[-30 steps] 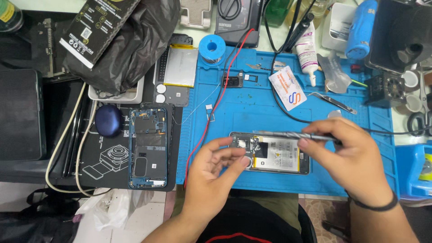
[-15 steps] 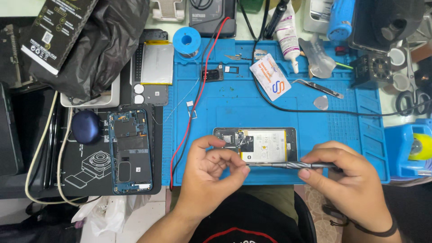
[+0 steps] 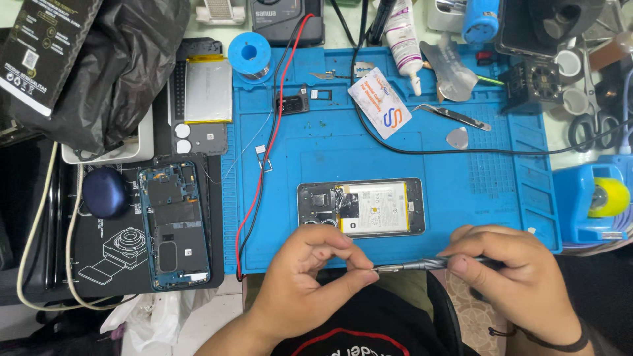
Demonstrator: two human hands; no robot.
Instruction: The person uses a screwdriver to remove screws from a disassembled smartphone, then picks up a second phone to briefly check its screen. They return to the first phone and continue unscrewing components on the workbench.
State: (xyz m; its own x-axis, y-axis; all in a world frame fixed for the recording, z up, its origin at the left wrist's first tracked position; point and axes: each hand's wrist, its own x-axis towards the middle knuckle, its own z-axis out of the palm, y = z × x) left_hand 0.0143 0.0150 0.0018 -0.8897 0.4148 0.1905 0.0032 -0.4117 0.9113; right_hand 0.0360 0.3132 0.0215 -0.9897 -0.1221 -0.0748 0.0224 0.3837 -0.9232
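Observation:
An opened phone [image 3: 361, 208] with its back off lies flat on the blue work mat [image 3: 395, 158], battery and circuit board showing. Below it, at the mat's near edge, my right hand [image 3: 511, 277] grips a slim metal screwdriver [image 3: 422, 265] held level, tip pointing left. My left hand [image 3: 310, 277] pinches its thumb and forefinger together right at the screwdriver's tip; whatever sits between the fingertips is too small to make out. Both hands are clear of the phone.
A second phone frame [image 3: 175, 224] lies on a dark mat at left beside a dark blue round case [image 3: 104, 192]. Red wire [image 3: 264, 151], black cable, solder spool [image 3: 249, 53], tweezers [image 3: 455, 116], a card [image 3: 384, 109], a white tube [image 3: 402, 36] and a loose battery [image 3: 208, 90] crowd the mat's far side.
Both hands drew back from over the phone toward my body, bringing the screwdriver along. The left fingertips now meet the screwdriver's tip below the phone.

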